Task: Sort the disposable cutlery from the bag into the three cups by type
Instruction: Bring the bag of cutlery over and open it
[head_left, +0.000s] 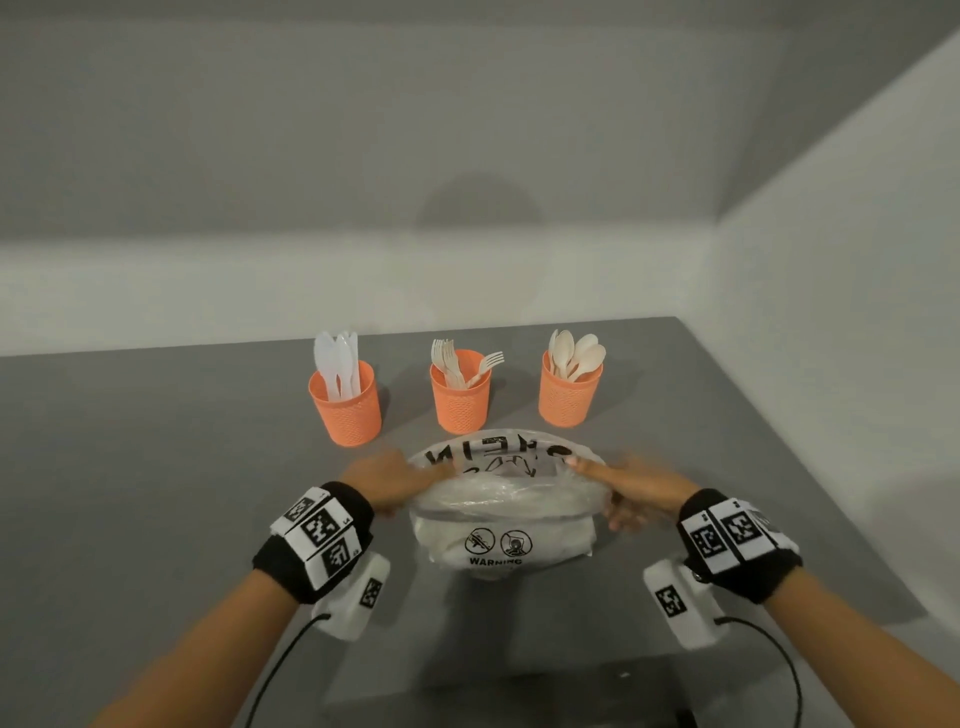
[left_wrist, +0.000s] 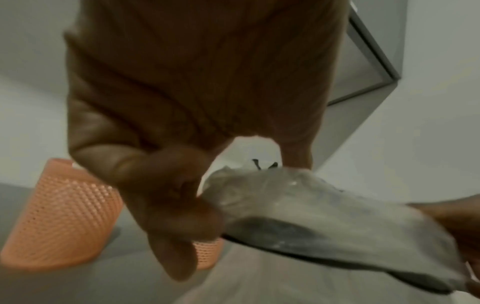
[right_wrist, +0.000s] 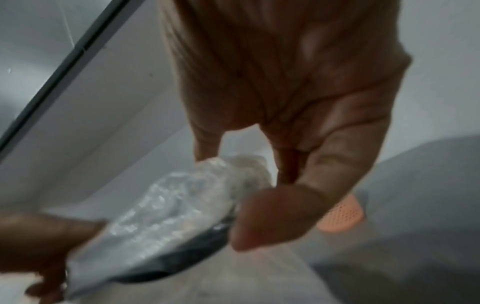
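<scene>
A clear plastic bag (head_left: 506, 499) with black lettering and a warning print is held up above the grey table (head_left: 156, 467), its mouth stretched wide. My left hand (head_left: 400, 486) pinches the bag's left rim (left_wrist: 298, 197) and my right hand (head_left: 618, 488) pinches its right rim (right_wrist: 182, 197). Behind the bag stand three orange mesh cups: the left cup (head_left: 345, 408) holds white knives, the middle cup (head_left: 461, 397) holds forks, the right cup (head_left: 569, 392) holds spoons. The bag's contents are blurred.
White walls close in behind the table and on the right. The table's right edge (head_left: 810, 467) runs diagonally towards me. Bare grey surface lies left of the cups.
</scene>
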